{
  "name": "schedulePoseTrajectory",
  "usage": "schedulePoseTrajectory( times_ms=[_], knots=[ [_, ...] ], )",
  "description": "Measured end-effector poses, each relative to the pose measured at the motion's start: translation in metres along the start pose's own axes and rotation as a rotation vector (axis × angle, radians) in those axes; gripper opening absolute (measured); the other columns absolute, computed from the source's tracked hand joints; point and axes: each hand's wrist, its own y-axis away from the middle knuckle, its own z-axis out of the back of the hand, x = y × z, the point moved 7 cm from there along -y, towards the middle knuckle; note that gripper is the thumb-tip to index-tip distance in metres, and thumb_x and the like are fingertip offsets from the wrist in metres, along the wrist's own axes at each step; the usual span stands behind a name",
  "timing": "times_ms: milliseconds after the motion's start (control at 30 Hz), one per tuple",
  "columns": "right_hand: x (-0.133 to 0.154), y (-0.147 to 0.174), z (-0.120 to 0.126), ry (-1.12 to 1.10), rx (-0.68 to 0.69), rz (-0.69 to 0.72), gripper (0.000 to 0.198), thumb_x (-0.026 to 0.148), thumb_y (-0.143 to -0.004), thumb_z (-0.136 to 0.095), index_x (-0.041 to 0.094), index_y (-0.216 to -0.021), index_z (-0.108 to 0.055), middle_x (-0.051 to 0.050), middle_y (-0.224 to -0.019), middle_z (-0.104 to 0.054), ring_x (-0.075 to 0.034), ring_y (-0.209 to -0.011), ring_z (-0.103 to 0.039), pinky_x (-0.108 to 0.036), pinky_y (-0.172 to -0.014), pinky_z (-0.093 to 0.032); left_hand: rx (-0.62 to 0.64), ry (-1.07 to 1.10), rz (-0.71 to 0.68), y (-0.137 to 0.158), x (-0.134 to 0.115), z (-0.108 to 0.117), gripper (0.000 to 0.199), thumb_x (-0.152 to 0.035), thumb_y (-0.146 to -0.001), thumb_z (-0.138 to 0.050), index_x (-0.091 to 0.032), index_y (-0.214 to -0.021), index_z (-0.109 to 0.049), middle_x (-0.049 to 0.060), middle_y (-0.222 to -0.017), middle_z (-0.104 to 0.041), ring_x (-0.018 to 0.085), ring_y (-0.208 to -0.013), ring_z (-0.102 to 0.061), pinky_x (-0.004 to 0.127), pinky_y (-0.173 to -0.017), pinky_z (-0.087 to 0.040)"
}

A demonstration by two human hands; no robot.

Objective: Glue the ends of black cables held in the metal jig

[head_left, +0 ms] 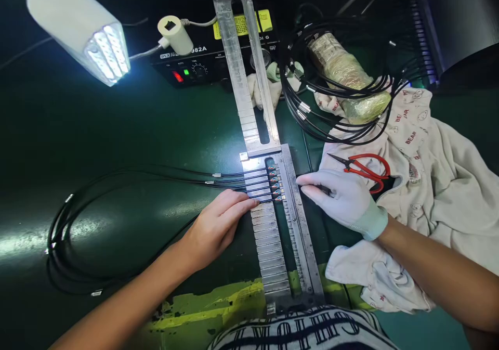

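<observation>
My bare left hand (218, 220) pinches a black cable (266, 201) between thumb and fingertips. That cable is the lowest of several laid side by side across a slotted metal fixture (273, 251). Small coloured wire ends (278, 198) show at the cables' tips, over the gap in the fixture. My right hand (339, 196), in a white glove, is held just right of the fixture's raised rail (294, 204). Its thumb and forefinger are nearly together; a dark bit shows behind them, and I cannot make out what they hold.
A lit lamp (81, 33) shines from upper left. Behind the fixture stands a black control box (210, 64). To the right are coiled cables (296, 116), a wrapped bundle (351, 74), red-handled pliers (368, 170) and a printed cloth (448, 168). Cable loops (52, 267) lie left.
</observation>
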Motion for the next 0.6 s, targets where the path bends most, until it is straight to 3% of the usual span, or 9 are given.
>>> schedulePoseTrajectory(
  times_ms=[200, 600],
  knots=[
    [-0.0007, 0.0006, -0.0005, 0.007, 0.015, -0.003, 0.017, 0.028, -0.094, -0.058, 0.024, -0.102, -0.073, 0.001, -0.090, -0.077, -0.011, -0.068, -0.067, -0.023, -0.070, -0.054, 0.034, -0.105, -0.055, -0.0040, -0.0040, 0.0014, 0.033, -0.010, -0.098, -0.039, -0.014, -0.126, -0.057, 0.014, -0.103, -0.065, 0.020, -0.090, -0.060, 0.033, -0.077, -0.053],
    [-0.0009, 0.0012, -0.0024, -0.007, 0.043, 0.005, 0.017, 0.027, -0.095, -0.057, 0.025, -0.105, -0.071, 0.003, -0.096, -0.076, -0.011, -0.077, -0.069, -0.022, -0.074, -0.054, 0.031, -0.032, -0.019, -0.0043, -0.0001, 0.0022, 0.028, -0.003, -0.095, -0.044, -0.013, -0.119, -0.056, 0.012, -0.107, -0.064, 0.018, -0.095, -0.060, 0.030, -0.082, -0.052]
  ],
)
